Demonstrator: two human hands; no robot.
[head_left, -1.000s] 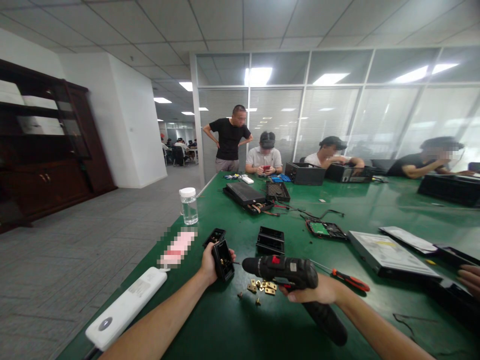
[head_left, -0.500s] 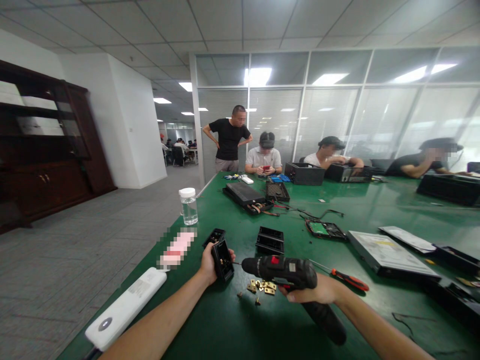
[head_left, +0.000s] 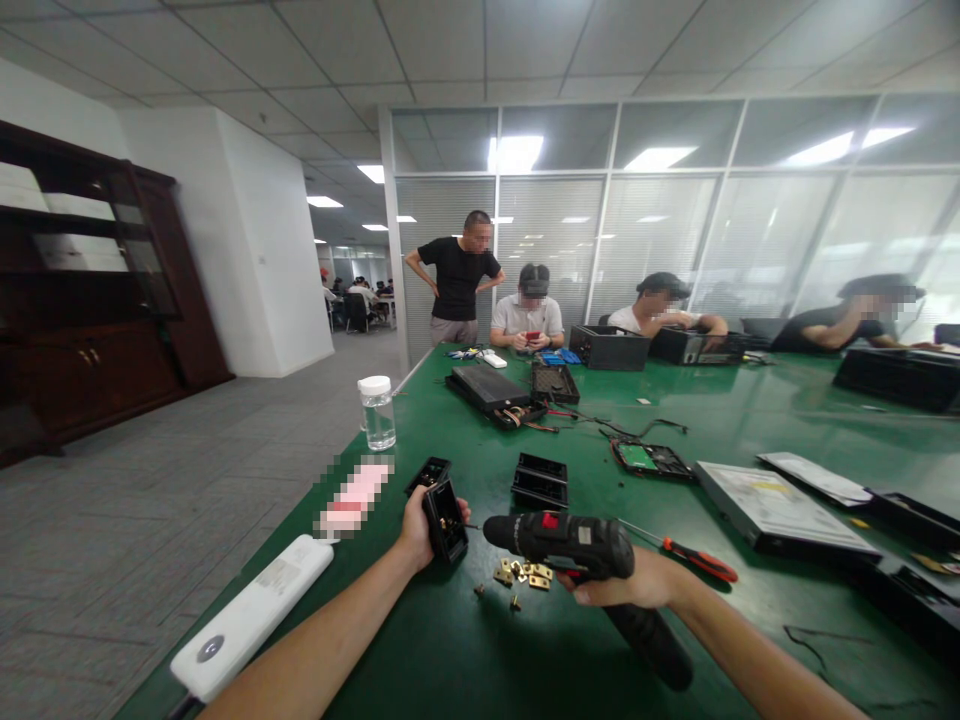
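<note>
My left hand (head_left: 417, 528) is closed around a small black plastic box (head_left: 448, 520), tilted, with brass pieces showing inside it. In my right hand (head_left: 637, 580) is a black cordless drill (head_left: 559, 540), its thin bit pointing left and reaching the side of the box. Whether the bit touches a screw cannot be made out. Below the drill's chuck lie several brass plates (head_left: 538, 577) and small brass screws (head_left: 515, 602). A similar black box (head_left: 431, 474) sits behind my left hand, and more black boxes (head_left: 541, 482) stand beyond the drill.
A white power strip (head_left: 255, 615) and a clear bottle (head_left: 377, 415) line the left edge of the green table (head_left: 420, 650). To the right are an orange-black screwdriver (head_left: 701, 560) and a flat metal drive (head_left: 784, 510). Several people sit or stand across the table.
</note>
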